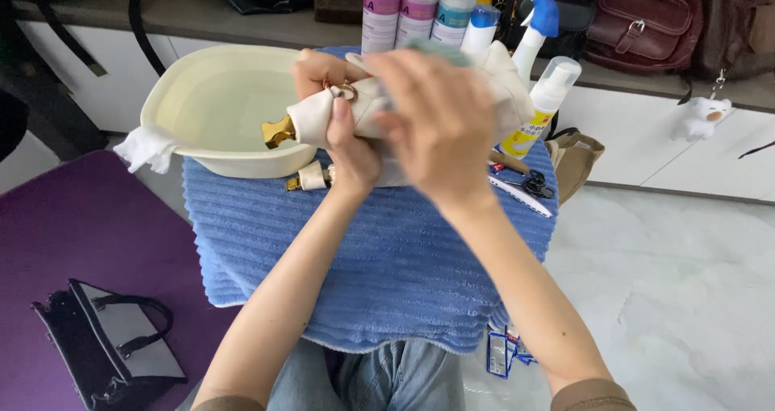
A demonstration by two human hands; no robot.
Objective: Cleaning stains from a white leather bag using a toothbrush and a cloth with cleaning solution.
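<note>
Hands (387, 120) clasp cream bag (355, 112) above blue towel (387, 249), forearms extended.

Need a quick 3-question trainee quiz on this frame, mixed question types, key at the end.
1. True or false: the left hand grips the cream leather bag near its gold metal clasp.
2. Which thing lies on the purple mat? A) black and grey handbag B) cream plastic basin C) scissors
3. Fill in: the basin rests partly on a ribbed ____ towel.

Key: 1 true; 2 A; 3 blue.

The right hand is motion-blurred over the bag; what it holds cannot be told for sure.
</note>
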